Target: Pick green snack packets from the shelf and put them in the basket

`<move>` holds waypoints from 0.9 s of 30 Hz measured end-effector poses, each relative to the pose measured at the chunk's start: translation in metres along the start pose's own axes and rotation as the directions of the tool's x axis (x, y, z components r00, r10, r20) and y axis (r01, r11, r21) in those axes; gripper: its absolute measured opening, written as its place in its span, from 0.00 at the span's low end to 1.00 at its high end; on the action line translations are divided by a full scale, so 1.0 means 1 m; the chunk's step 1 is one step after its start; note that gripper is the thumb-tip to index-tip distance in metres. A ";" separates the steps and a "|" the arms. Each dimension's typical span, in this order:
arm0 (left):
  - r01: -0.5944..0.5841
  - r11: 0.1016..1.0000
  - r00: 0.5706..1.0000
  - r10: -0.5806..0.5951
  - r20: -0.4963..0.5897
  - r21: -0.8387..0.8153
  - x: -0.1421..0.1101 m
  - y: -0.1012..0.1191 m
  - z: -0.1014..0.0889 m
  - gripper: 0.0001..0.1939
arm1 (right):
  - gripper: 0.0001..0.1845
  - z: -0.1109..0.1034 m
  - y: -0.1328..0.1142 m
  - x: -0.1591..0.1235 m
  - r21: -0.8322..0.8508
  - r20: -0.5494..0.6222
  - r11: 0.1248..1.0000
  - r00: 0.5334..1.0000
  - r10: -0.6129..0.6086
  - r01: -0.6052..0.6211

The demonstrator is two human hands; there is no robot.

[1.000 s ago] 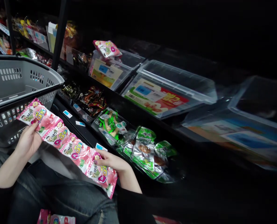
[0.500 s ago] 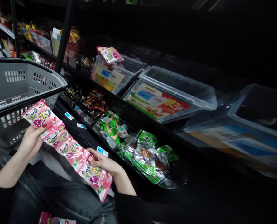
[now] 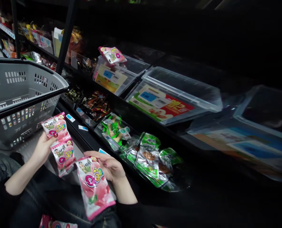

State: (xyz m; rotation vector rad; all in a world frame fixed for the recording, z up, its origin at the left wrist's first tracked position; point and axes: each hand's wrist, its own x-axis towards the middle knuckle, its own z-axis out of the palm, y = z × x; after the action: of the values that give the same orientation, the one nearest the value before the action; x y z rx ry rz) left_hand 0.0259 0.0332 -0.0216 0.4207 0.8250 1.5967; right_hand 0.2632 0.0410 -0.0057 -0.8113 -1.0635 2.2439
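Note:
My left hand [image 3: 42,147] is closed on the upper edge of pink-and-white gummy candy packets [image 3: 63,155], two of which show joined end to end. In my right hand [image 3: 114,169] another packet of the same kind [image 3: 94,186] is pinched near its top, its lower end hanging over my lap. Where the packets come close together between my hands, I cannot tell whether they are still joined. More pink packaging [image 3: 63,224] lies at the bottom edge, mostly out of view.
A grey shopping basket [image 3: 24,104] stands at left. The shelf holds clear bins [image 3: 179,91], one topped by a pink candy packet [image 3: 112,56]. Below lie green snack packs [image 3: 113,129], green-and-silver packs [image 3: 147,155] and dark-wrapped sweets [image 3: 96,106]. A black post [image 3: 66,38] rises beside the basket.
The strip was stretched out straight between my hands; now it is bunched up or parted. My left hand has moved right and lower, and the packet in my right hand hangs more upright.

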 end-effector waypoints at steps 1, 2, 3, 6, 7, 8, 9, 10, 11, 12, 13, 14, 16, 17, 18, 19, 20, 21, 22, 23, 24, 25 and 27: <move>0.038 0.999 0.999 -0.038 0.003 -0.007 -0.002 -0.005 0.000 0.23 | 0.28 0.001 0.000 0.000 0.013 -0.003 1.000 1.000 -0.011 0.011; 0.081 0.997 0.997 -0.080 0.012 -0.013 -0.004 -0.010 0.001 0.23 | 0.30 0.003 0.001 0.000 0.001 -0.023 0.999 0.999 -0.035 0.035; 0.125 0.992 0.992 -0.124 0.029 -0.016 -0.006 -0.015 0.001 0.23 | 0.30 0.005 0.001 0.001 -0.032 -0.051 0.997 0.996 -0.070 0.069; 0.245 0.970 0.965 -0.243 0.100 0.000 -0.013 -0.027 0.003 0.20 | 0.25 0.013 0.008 0.007 -0.187 -0.113 0.977 0.986 -0.122 0.100; 0.266 0.964 0.957 -0.264 0.122 -0.001 -0.015 -0.030 0.003 0.19 | 0.22 0.016 0.011 0.010 -0.230 -0.131 0.969 0.984 -0.117 0.085; 0.276 0.961 0.952 -0.272 0.139 -0.008 -0.016 -0.032 0.004 0.18 | 0.18 0.019 0.016 0.014 -0.257 -0.151 0.964 0.983 -0.106 0.065; 0.278 0.960 0.951 -0.272 0.149 -0.018 -0.017 -0.034 0.004 0.16 | 0.16 0.022 0.021 0.018 -0.263 -0.179 0.964 0.979 -0.099 0.050; 0.283 0.959 0.947 -0.275 0.163 -0.029 -0.018 -0.034 0.004 0.14 | 0.16 0.024 0.026 0.023 -0.249 -0.215 0.967 0.972 -0.098 0.042; 0.294 0.955 0.942 -0.281 0.185 -0.044 -0.019 -0.035 0.004 0.13 | 0.18 0.026 0.031 0.027 -0.219 -0.258 0.975 0.960 -0.104 0.047; 0.308 0.949 0.933 -0.289 0.213 -0.063 -0.019 -0.034 0.004 0.12 | 0.21 0.028 0.037 0.032 -0.180 -0.303 0.982 0.947 -0.112 0.059; 0.322 0.943 0.923 -0.293 0.248 -0.084 -0.020 -0.034 0.004 0.14 | 0.22 0.029 0.041 0.035 -0.144 -0.345 0.987 0.931 -0.123 0.077; 0.335 0.937 0.911 -0.293 0.290 -0.103 -0.020 -0.033 0.004 0.17 | 0.22 0.029 0.045 0.039 -0.115 -0.382 0.988 0.914 -0.141 0.104; 0.334 0.934 0.892 -0.269 0.362 -0.128 -0.021 -0.032 0.004 0.26 | 0.22 0.031 0.051 0.044 -0.062 -0.438 0.981 0.878 -0.193 0.184; 0.319 0.939 0.889 -0.250 0.383 -0.128 -0.022 -0.032 0.004 0.31 | 0.22 0.032 0.052 0.046 -0.034 -0.457 0.974 0.863 -0.215 0.225; 0.302 0.946 0.886 -0.233 0.402 -0.118 -0.022 -0.033 0.003 0.34 | 0.21 0.033 0.054 0.047 -0.009 -0.477 0.965 0.847 -0.234 0.261; 0.274 0.957 0.886 -0.211 0.412 -0.100 -0.021 -0.035 0.003 0.36 | 0.21 0.034 0.055 0.048 0.010 -0.495 0.958 0.834 -0.246 0.288; 0.232 0.970 0.893 -0.185 0.411 -0.067 -0.021 -0.037 0.002 0.37 | 0.20 0.034 0.056 0.049 0.017 -0.509 0.953 0.823 -0.252 0.302; 0.179 0.984 0.906 -0.160 0.392 -0.014 -0.019 -0.040 0.001 0.36 | 0.20 0.034 0.056 0.049 0.013 -0.519 0.952 0.816 -0.255 0.306; 0.127 0.990 0.923 -0.140 0.358 0.059 -0.018 -0.042 0.000 0.36 | 0.20 0.034 0.056 0.049 -0.002 -0.515 0.956 0.819 -0.253 0.294; 0.086 0.986 0.943 -0.126 0.307 0.141 -0.016 -0.044 -0.001 0.34 | 0.20 0.034 0.055 0.048 -0.026 -0.495 0.964 0.834 -0.242 0.264; 0.064 0.976 0.961 -0.116 0.250 0.208 -0.015 -0.046 -0.002 0.32 | 0.20 0.033 0.053 0.047 -0.066 -0.461 0.973 0.858 -0.225 0.220; 0.064 0.968 0.975 -0.113 0.193 0.242 -0.013 -0.046 -0.003 0.30 | 0.20 0.032 0.050 0.044 -0.130 -0.430 0.976 0.877 -0.216 0.177; 0.104 0.975 0.985 -0.128 0.118 0.195 -0.011 -0.042 -0.003 0.24 | 0.20 0.029 0.042 0.038 -0.344 -0.438 0.928 0.849 -0.296 0.146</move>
State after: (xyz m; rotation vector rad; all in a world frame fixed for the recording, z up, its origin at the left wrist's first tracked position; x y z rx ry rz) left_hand 0.0555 0.0229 -0.0516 0.5947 0.8876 1.3730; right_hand 0.2080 0.0286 -0.0360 -1.2274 -1.1843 1.5779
